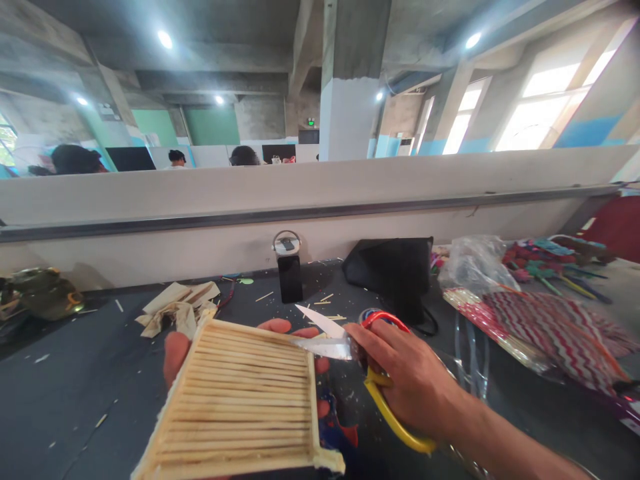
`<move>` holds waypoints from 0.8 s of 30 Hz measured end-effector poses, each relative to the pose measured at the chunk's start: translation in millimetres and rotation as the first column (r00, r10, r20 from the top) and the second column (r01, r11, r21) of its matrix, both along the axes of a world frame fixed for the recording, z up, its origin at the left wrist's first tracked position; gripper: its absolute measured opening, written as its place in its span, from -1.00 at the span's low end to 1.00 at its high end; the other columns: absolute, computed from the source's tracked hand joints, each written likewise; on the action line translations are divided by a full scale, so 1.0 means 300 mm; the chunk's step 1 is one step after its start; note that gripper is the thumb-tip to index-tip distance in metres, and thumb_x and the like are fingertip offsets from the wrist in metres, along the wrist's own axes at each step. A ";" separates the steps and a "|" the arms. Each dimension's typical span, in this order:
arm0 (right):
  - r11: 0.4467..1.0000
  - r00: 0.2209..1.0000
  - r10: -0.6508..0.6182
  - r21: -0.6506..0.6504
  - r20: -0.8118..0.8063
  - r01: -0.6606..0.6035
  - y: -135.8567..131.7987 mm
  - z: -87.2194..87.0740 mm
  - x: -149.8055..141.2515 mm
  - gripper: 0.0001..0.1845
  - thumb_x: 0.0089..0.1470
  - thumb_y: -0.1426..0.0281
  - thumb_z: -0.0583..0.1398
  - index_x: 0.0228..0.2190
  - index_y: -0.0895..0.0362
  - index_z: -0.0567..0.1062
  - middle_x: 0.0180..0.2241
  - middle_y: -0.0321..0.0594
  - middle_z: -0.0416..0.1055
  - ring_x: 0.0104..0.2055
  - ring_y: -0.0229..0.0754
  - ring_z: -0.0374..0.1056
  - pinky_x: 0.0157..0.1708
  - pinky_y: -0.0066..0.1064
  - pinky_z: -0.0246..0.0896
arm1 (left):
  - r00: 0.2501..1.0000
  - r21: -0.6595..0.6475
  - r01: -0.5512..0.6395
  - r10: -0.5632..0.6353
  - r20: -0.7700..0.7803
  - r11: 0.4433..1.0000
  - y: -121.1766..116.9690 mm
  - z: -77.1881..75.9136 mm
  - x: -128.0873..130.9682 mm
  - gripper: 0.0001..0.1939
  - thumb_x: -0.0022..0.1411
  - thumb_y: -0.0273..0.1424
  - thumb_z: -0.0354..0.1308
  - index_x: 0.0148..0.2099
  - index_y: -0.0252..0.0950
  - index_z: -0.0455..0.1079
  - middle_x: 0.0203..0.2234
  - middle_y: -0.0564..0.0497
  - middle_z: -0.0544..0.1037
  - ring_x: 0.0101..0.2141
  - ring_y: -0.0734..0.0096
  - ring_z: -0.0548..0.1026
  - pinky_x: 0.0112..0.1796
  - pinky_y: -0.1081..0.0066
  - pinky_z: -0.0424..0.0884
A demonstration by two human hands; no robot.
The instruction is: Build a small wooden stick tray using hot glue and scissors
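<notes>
My left hand grips a square panel of glued wooden sticks from behind, its fingertips showing along the panel's top and right edges. My right hand is closed through the red and yellow handles of a pair of scissors. The scissor blades are spread apart and point left, meeting the panel's upper right corner.
A dark worktable carries stick scraps, crumpled paper, a small black device, a black bag and plastic packs of red-striped material. A white partition stands behind; other people sit beyond it.
</notes>
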State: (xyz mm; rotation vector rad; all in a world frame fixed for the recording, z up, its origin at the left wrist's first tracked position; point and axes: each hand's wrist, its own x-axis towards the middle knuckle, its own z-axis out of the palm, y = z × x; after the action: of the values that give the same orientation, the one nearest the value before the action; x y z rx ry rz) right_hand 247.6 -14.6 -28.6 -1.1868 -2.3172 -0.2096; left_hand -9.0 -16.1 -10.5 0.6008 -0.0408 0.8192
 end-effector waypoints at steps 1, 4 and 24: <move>1.000 1.000 -0.006 0.001 0.010 0.006 0.000 -0.001 0.000 -0.34 -0.19 0.68 0.07 0.02 0.13 0.25 -0.34 -0.13 0.36 -0.38 -0.04 0.33 -0.45 -0.23 0.33 | 1.000 0.001 0.011 -0.011 -0.001 1.000 -0.001 0.000 -0.002 0.08 -0.01 0.37 -0.30 0.22 -0.35 0.28 0.24 -0.25 0.24 0.22 -0.35 0.12 0.14 -0.29 0.00; 1.000 1.000 -0.018 0.017 0.024 0.018 -0.001 -0.003 0.003 -0.29 -0.20 0.67 0.08 0.06 0.13 0.22 -0.32 -0.12 0.37 -0.38 -0.04 0.33 -0.47 -0.23 0.33 | 0.999 0.000 0.038 -0.038 -0.014 0.999 0.000 0.001 -0.006 0.07 -0.02 0.37 -0.30 0.23 -0.31 0.28 0.25 -0.22 0.23 0.25 -0.33 0.06 0.16 -0.29 -0.05; 0.989 0.998 -0.065 -0.134 0.023 0.067 -0.009 0.031 -0.018 -0.37 -0.14 0.66 0.09 0.04 0.18 0.31 -0.28 -0.09 0.32 -0.29 -0.03 0.28 -0.33 -0.17 0.33 | 1.000 0.015 0.017 -0.017 0.002 1.000 0.010 0.006 -0.004 0.07 0.01 0.36 -0.30 0.23 -0.36 0.28 0.23 -0.22 0.26 0.22 -0.33 0.11 0.15 -0.28 -0.03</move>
State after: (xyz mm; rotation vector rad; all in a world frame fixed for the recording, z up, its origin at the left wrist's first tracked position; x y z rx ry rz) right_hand 242.2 -17.5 -19.3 -1.3337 -2.3411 -0.0888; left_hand -10.1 -13.0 -8.7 0.6134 -0.0541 0.8040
